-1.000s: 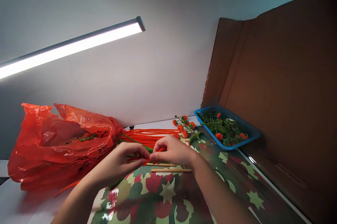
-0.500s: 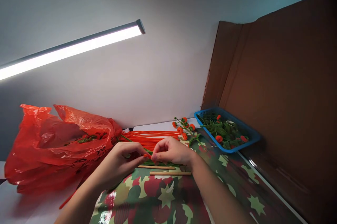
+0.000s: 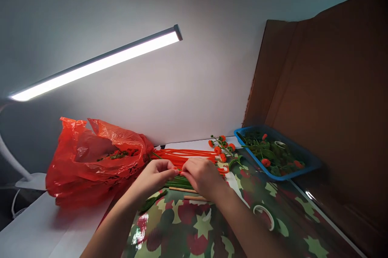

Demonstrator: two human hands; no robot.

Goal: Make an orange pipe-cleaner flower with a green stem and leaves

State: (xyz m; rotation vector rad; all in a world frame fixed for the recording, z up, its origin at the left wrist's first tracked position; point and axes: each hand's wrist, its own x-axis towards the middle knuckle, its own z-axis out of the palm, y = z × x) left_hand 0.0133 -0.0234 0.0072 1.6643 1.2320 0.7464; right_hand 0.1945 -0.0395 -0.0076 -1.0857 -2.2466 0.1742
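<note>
Close together above the table, my left hand and my right hand are both closed in a pinch. Between their fingertips shows a small bit of orange pipe cleaner; most of it is hidden by the fingers. Just behind the hands lies a bundle of long orange pipe cleaners. Green pipe cleaners lie under the hands, with two thin wooden sticks in front of them. A dark green leaf piece rests near my left wrist.
At the left stands a red plastic bag with orange flowers inside. A sprig of orange flowers lies behind my right hand. A blue basket holds leaves and flowers. Further right is a cardboard panel. A tape roll sits beside my right forearm.
The view has shifted left, so things appear further right. My right hand has turned so that its back covers more of the sticks. Both hands still pinch at the orange piece.
</note>
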